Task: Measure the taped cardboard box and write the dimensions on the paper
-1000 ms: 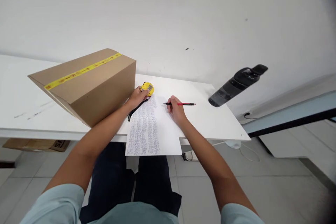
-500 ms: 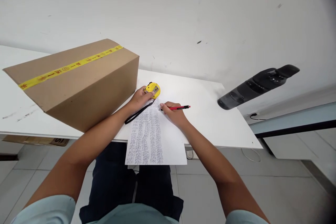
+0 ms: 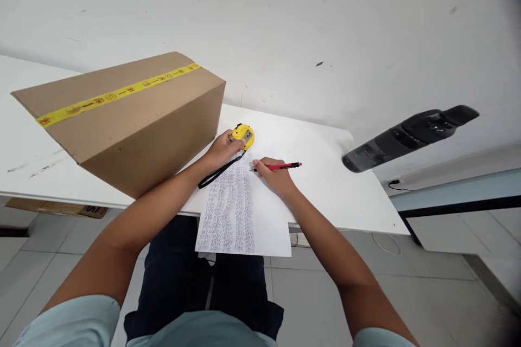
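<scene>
My left hand [image 3: 223, 150] is closed around a yellow tape measure [image 3: 243, 135], resting over the top of a sheet of paper [image 3: 272, 222]. A black wrist strap [image 3: 217, 172] trails from the tape measure across the paper's left side. My right hand [image 3: 273, 174] grips a red and black pen [image 3: 287, 166], its tip touching or just above the sheet. Columns of dark handwriting cover the left and middle of the paper, and its lower end hangs past the table edge. Beside my left forearm stands a closed cardboard box [image 3: 163, 119] sealed with yellow printed tape.
A dark bottle [image 3: 401, 138] stands at the right end of the white table [image 3: 321, 195]. Behind the table rises a marked white wall [image 3: 260, 27]. Under the left front edge lies a flat piece of cardboard [image 3: 52, 207].
The view has shifted slightly, so the box, bottle and hands appear a little further right. Both hands keep their holds, with the pen still at the paper.
</scene>
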Action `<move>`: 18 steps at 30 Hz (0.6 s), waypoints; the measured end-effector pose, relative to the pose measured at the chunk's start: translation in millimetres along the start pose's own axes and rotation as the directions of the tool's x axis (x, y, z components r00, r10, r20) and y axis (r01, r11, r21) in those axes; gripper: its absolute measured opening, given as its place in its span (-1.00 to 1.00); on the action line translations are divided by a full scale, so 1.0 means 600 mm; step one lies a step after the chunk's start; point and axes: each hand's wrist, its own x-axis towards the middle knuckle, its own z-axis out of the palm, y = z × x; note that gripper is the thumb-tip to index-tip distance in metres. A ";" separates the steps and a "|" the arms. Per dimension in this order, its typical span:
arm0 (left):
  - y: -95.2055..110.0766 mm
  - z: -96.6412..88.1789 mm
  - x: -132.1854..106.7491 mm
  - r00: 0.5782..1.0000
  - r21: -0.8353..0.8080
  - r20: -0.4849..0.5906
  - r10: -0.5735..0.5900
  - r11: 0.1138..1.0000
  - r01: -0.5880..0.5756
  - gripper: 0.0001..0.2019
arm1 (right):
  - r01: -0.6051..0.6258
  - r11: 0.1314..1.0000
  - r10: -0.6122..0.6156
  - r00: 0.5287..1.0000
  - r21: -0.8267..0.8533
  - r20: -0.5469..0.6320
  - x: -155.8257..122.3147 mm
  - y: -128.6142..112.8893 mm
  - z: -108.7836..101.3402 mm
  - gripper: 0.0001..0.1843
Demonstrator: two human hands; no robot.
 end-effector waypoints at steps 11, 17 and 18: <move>0.003 -0.003 -0.002 1.000 0.039 0.009 0.005 0.999 -0.005 -0.68 | -0.009 1.000 0.010 1.000 0.014 -0.025 0.000 0.000 -0.001 -0.61; 0.002 -0.001 -0.002 1.000 0.040 -0.007 0.000 0.999 0.000 -0.70 | -0.029 0.999 0.030 0.998 0.022 -0.046 0.001 -0.001 -0.001 -0.64; 0.003 -0.001 -0.003 1.000 0.042 -0.009 0.001 0.999 0.000 -0.70 | -0.031 0.999 0.032 0.998 0.023 -0.048 0.001 -0.001 -0.001 -0.64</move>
